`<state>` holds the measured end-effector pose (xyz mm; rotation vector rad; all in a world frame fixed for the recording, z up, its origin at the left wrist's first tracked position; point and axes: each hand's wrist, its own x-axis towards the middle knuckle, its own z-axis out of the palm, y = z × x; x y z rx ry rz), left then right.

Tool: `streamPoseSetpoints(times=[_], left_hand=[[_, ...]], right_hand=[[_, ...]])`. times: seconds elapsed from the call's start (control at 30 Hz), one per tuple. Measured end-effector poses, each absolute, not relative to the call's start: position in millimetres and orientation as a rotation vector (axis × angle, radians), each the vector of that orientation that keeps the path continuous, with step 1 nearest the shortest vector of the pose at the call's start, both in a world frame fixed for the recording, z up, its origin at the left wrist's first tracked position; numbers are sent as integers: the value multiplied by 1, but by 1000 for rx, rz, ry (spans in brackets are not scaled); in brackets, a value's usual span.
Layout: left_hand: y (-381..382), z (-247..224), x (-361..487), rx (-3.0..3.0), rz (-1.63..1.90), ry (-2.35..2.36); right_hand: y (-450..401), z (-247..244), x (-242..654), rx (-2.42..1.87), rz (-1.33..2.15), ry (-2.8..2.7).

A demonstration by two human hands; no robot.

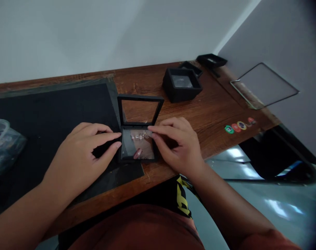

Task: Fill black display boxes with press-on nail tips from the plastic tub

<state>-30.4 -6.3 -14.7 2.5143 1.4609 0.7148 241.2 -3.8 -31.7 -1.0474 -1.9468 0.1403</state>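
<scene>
A small black case [141,99] stands with its windowed lid raised, on the table's near part. In its base lies a picture card [128,147] showing a row of small charms and a fingernail. My left hand [82,151] has thumb and forefinger at the case's left edge, the two tips slightly apart. At the right edge, my right hand [180,146] has its thumb and forefinger close together by the card's upper right corner. Whatever may be between those right fingertips is too small to make out.
Stacked black boxes [182,92] are behind to the right, with another black tray [212,60] farther back. A clear plastic tub [5,149] is at the left on the black mat [56,107]. Round stickers [235,127] lie right; a wire frame [280,78] leans at the wall.
</scene>
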Motion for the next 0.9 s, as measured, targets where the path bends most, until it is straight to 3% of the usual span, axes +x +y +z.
streamPoseSetpoints(times=[0.43,0.9], left_hand=[[5,-7,-54,2475,423,1621],[9,-5,-63,2431,441,1653]], right_hand=[[-5,-31,240,-1168,208,-2078],[-6,-31,240,-1137,230,-2047]])
